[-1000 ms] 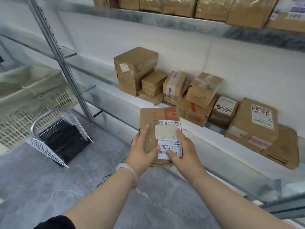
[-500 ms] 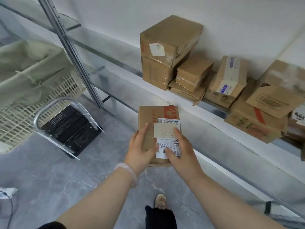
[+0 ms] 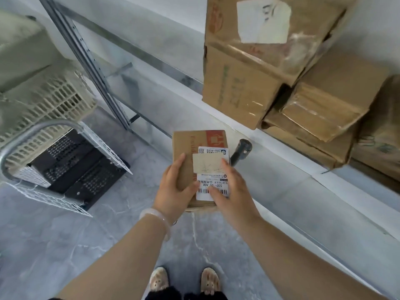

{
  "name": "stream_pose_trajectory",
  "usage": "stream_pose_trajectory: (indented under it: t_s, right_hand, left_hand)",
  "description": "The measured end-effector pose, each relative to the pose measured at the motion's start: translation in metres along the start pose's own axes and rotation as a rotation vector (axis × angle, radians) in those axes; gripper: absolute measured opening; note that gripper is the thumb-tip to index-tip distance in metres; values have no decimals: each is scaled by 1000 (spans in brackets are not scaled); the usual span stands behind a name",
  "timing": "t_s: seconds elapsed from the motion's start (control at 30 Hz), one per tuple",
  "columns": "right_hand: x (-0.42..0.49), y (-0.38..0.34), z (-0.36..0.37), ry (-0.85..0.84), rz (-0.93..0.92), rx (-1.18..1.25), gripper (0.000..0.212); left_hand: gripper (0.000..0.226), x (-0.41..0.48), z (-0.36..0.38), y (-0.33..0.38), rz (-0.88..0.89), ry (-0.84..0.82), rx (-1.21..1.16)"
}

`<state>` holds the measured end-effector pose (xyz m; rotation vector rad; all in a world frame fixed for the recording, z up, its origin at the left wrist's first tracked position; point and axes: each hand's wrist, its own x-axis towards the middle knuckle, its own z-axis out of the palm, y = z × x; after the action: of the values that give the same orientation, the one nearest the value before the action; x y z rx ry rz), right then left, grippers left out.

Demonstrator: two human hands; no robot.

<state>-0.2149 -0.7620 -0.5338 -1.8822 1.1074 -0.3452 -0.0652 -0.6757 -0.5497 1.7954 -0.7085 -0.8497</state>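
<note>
Both hands [image 3: 201, 191] grip the parcel [image 3: 190, 146] (label up), its long axis pointing away toward the shelf [image 3: 281, 161].

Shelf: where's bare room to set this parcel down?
Free for the parcel: shelf stretch between the metal upright and the tall box stack; also the front strip before it. Crowded: right of there, stacked cartons fill the back.

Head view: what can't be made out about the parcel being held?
In the head view:
Parcel: underside and near end hidden by the left hand and right hand.
Shipping label: print too small; beige sticker and right hand cover parts.
Dark cylinder: partly behind the parcel, unidentifiable.
Large shelf box: cut by the top edge, blurred.
</note>
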Motion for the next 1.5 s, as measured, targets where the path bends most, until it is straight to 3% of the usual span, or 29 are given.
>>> stream_pose_trajectory:
  t_s: [0.17, 0.43, 0.57, 0.8, 1.07, 1.5]
  right_hand:
    - [68, 27, 31, 14, 20, 94, 65]
    - [196, 108, 38, 484, 400, 118, 77]
    - [237, 137, 44, 569, 585, 181, 85]
    - [266, 163, 44, 583, 727, 268, 87]
    - [218, 131, 57, 486, 563, 273, 71]
    - [81, -57, 48, 111, 78, 178, 50]
  left_hand:
    - [73, 76, 1, -45, 10, 7, -23]
    - [73, 168, 0, -110, 63, -6, -46]
    - [74, 188, -3, -135, 89, 18, -39]
    - [71, 204, -11, -153, 101, 40, -56]
    - [66, 185, -28, -136, 55, 95, -122]
    - [69, 77, -137, -2, 34, 312, -58]
